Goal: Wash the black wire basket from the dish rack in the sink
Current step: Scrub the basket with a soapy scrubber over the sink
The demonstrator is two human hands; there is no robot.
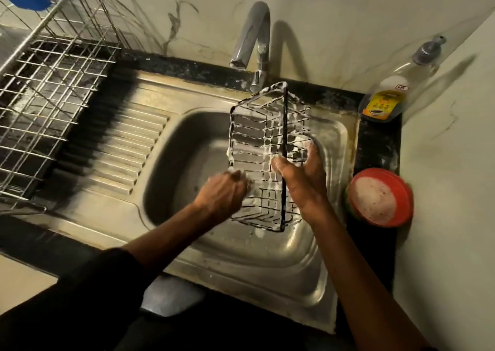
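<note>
black wire basket [263, 147] held tilted over the sink [171, 163], wires coated in suds. right hand [300, 179] clamped on its right side frame. left hand [223, 192] against its lower left, blurred; grip cannot be told. risk: soapy wire slipping from one-handed hold, dropping into basin.

The soapy black wire basket [267, 160] stands between the left hand [225, 192] and the right hand [302, 179] and blocks the way between them. Left of the left hand, the steel sink bowl [182, 158] is open. Above the right hand, the curved chrome tap [254, 37] hangs close. Right of the right hand stands a round orange tub [380, 198].
</note>
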